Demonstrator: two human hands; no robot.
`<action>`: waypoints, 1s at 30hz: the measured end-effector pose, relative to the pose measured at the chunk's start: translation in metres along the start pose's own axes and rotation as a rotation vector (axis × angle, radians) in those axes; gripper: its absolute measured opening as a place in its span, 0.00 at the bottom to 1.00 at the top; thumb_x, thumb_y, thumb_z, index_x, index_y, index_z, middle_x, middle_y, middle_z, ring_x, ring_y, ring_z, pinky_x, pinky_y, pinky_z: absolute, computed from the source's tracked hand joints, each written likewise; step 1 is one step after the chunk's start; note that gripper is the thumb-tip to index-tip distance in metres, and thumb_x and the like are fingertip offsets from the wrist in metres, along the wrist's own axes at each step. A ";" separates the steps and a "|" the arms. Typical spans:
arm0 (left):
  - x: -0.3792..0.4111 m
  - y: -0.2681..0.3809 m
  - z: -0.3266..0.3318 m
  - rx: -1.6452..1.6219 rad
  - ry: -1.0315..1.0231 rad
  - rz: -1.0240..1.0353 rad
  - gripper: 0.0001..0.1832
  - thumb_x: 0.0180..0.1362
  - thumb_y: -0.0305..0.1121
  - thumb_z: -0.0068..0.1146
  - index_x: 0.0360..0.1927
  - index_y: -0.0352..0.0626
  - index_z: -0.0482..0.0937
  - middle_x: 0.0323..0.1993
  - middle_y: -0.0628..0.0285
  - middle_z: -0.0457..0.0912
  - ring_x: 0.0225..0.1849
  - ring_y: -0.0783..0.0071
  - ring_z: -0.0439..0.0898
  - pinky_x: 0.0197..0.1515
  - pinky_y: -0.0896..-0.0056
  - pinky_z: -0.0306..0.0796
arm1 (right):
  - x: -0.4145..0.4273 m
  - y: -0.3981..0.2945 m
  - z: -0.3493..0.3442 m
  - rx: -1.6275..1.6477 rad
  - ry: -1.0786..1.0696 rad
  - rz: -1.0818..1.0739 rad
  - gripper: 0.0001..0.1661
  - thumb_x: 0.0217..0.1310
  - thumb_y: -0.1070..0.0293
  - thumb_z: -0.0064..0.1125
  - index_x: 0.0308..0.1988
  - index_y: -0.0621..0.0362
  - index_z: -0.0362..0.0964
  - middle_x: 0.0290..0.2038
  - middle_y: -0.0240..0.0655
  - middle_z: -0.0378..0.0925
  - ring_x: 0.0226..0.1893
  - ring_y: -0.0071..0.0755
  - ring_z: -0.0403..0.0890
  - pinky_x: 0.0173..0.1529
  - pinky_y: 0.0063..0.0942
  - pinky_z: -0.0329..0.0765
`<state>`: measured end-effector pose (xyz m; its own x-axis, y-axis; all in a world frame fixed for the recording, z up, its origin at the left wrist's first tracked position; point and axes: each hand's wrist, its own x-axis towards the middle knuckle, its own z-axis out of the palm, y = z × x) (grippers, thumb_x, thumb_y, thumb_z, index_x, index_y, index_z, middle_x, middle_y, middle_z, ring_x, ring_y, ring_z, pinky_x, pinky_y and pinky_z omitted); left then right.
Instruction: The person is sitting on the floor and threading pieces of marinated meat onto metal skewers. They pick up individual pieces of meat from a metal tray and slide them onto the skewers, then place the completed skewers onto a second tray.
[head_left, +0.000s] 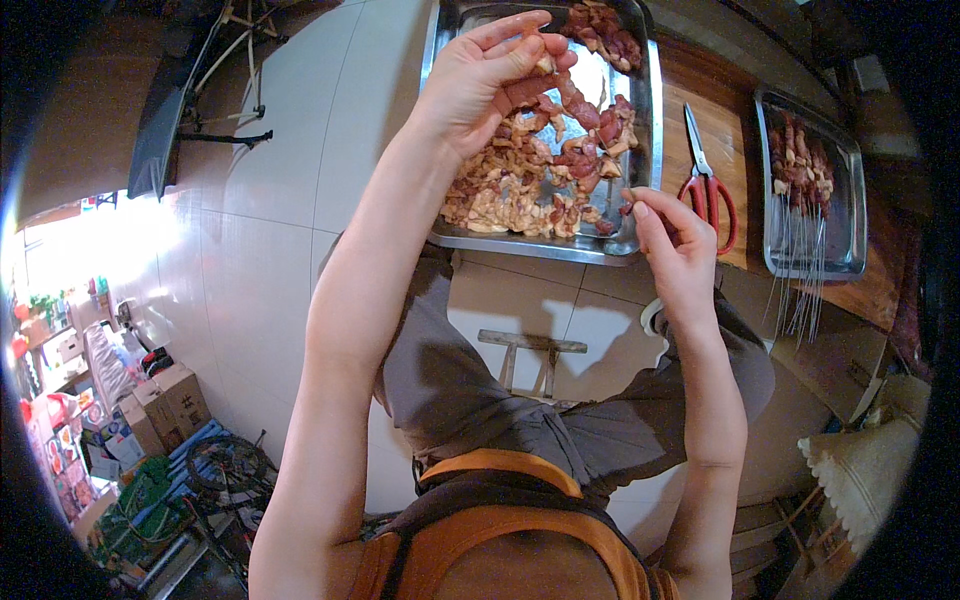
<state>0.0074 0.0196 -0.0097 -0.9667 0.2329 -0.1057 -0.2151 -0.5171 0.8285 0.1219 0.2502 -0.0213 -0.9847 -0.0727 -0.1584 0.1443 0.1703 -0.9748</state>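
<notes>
A large metal tray (525, 246) holds many pieces of raw meat (517, 206), some lean and red, some pale and fatty. Over its upper part, my left hand (499, 75) pinches a pale piece of meat (544, 64) between thumb and fingers. Near the tray's lower right corner, my right hand (671, 229) has thumb and forefinger together on the end of a thin skewer, which runs up towards the meat near my left hand. Red-handled scissors (703, 184) lie on the wooden surface beside the tray. Farther right, a smaller metal tray (817, 270) holds several meat skewers (802, 169), their bare ends hanging over its near edge.
The wooden surface (675, 75) carries the scissors and smaller tray. Below, a small wooden stool (532, 343) stands between my legs. Cardboard boxes (169, 405) and a bicycle (229, 465) are at lower left. A pale cloth with a scalloped edge (862, 457) hangs at lower right.
</notes>
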 end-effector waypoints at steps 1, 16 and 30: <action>0.001 -0.002 0.001 0.022 -0.018 0.026 0.19 0.59 0.28 0.57 0.52 0.36 0.69 0.43 0.52 0.80 0.46 0.63 0.81 0.49 0.65 0.79 | 0.000 0.001 0.001 -0.008 0.008 -0.032 0.11 0.63 0.72 0.54 0.43 0.65 0.76 0.30 0.26 0.77 0.29 0.12 0.70 0.33 0.14 0.67; -0.017 -0.020 0.029 0.032 -0.110 -0.219 0.28 0.59 0.31 0.57 0.62 0.35 0.62 0.54 0.53 0.75 0.53 0.68 0.77 0.57 0.67 0.72 | 0.000 -0.004 0.001 -0.075 0.121 -0.062 0.12 0.62 0.72 0.55 0.44 0.67 0.76 0.33 0.34 0.80 0.32 0.18 0.76 0.38 0.17 0.72; 0.009 0.006 -0.043 1.408 0.160 0.273 0.18 0.55 0.23 0.54 0.51 0.36 0.74 0.42 0.55 0.83 0.44 0.67 0.82 0.48 0.69 0.74 | 0.008 -0.001 -0.018 -0.155 0.240 -0.106 0.11 0.62 0.71 0.55 0.43 0.66 0.77 0.32 0.29 0.78 0.32 0.17 0.73 0.36 0.16 0.70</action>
<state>-0.0084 -0.0163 -0.0295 -0.9798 0.1196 0.1601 0.1968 0.7188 0.6668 0.1124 0.2668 -0.0187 -0.9911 0.1334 0.0024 0.0413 0.3239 -0.9452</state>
